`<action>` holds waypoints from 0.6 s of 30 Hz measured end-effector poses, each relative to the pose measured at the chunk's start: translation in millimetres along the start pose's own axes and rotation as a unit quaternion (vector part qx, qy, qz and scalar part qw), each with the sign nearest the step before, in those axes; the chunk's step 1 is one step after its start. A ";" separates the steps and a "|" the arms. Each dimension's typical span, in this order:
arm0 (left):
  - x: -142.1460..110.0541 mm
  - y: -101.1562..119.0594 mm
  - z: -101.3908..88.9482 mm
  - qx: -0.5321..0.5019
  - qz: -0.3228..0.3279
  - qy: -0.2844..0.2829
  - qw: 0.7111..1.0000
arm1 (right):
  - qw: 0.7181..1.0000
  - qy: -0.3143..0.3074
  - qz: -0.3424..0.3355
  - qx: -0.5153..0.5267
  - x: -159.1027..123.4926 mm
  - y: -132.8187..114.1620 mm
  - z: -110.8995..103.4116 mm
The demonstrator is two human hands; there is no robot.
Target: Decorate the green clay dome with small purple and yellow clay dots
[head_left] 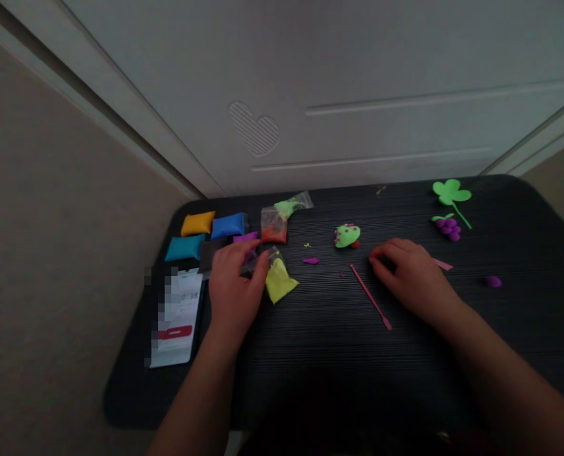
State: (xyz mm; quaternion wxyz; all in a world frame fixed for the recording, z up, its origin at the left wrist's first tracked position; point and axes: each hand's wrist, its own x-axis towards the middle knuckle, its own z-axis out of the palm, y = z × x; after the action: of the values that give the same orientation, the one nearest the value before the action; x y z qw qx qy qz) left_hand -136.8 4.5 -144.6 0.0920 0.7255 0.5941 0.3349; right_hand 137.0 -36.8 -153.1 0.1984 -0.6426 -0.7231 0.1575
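Observation:
My left hand (234, 278) lies over the small clay bags, thumb and forefinger apart. Between them shows a purple clay bag (246, 239); whether they touch its plastic I cannot tell. Right beside the thumb is a yellow clay bag (280, 278). My right hand (403, 272) rests on the table with fingers curled and thumb close to the fingertips; anything inside is hidden. Left of it sits a green clay shape with purple dots (347, 235) and a red-brown base. A pink modelling stick (370, 296) lies nearby, with a purple clay piece (311, 261) farther left.
Orange (198, 223), blue (228, 225), teal (185, 247) and red (274, 234) clay bags lie around my left hand. A phone (180, 323) is at the left. Rightward are a green clover (451, 192), purple grapes (447, 228) and a purple lump (492, 281).

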 end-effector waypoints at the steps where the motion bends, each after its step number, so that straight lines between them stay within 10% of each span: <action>1: -1.5 0.9 0.9 -0.013 0.004 0.001 1.000 | 1.000 0.005 0.001 0.017 0.0 -0.5 0.1; 11: -5.6 50.3 1.7 -0.285 -0.024 0.018 0.958 | 0.979 0.067 -0.049 0.186 -5.6 -38.6 -14.7; 17: 50.3 125.2 -21.4 -0.489 -0.046 0.064 0.869 | 0.954 0.114 -0.170 0.221 -1.7 -96.3 -62.0; 18: 57.8 135.5 -25.2 -0.586 -0.082 0.064 0.804 | 0.947 0.130 -0.190 0.224 0.2 -103.6 -67.3</action>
State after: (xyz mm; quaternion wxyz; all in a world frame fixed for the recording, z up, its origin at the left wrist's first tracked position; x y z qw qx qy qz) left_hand -39.3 13.7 -31.7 0.4887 0.4589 0.3470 0.6559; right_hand 80.1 -51.2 -44.4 0.4554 -0.4475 -0.7458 0.1900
